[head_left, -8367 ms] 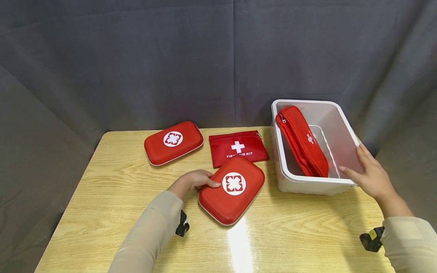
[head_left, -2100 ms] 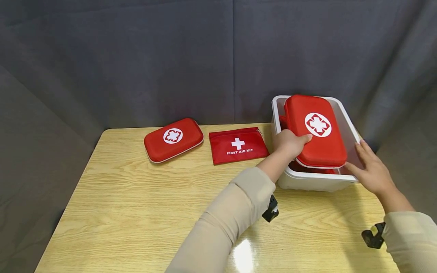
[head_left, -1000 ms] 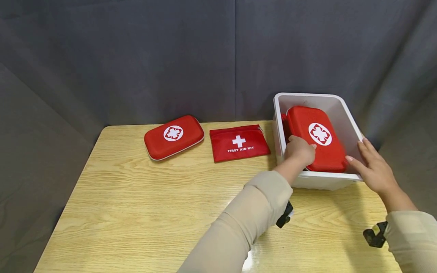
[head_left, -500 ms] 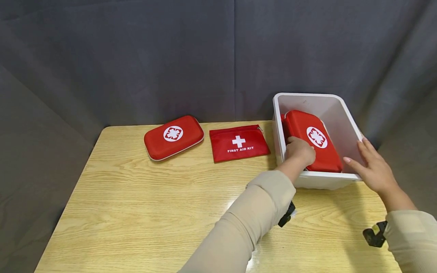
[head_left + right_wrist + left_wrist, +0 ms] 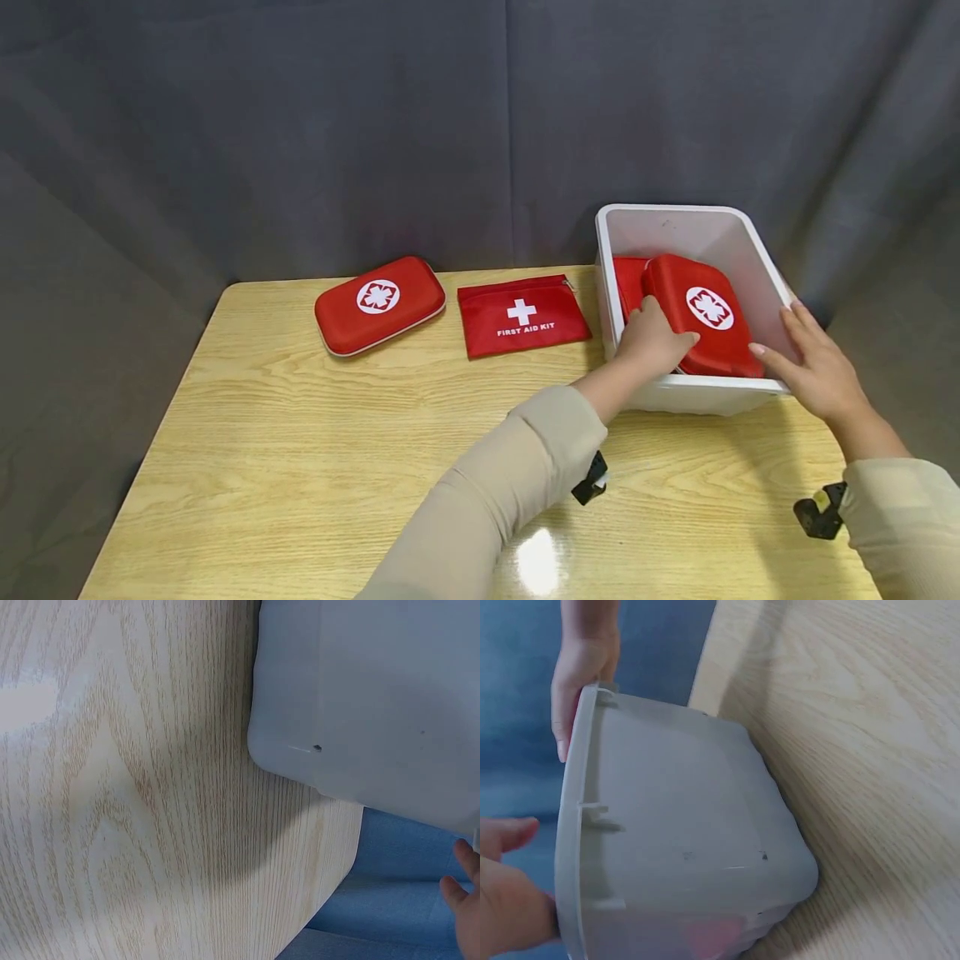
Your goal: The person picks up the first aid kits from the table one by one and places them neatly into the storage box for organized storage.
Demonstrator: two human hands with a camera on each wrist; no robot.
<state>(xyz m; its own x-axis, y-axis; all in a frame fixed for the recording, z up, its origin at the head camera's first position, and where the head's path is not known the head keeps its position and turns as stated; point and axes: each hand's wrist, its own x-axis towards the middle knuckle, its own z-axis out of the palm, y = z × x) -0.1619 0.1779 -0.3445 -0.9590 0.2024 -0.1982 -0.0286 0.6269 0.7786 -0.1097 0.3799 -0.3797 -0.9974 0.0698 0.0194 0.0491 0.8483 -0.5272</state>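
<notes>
Where the white bin (image 5: pixel 701 402) stands at the back right of the table (image 5: pixel 360 450), a gap shows between the red case (image 5: pixel 717 343) inside and the bin's far wall. Left hand (image 5: pixel 651 343): thumb by the case's left edge, fingers hidden; cannot tell if gripping. Right hand (image 5: pixel 817 369): fingers straight, touching right rim. Red pouch (image 5: pixel 627 281) mostly covered. Since half a second ago: case shifted rightward, more pouch bared.
</notes>
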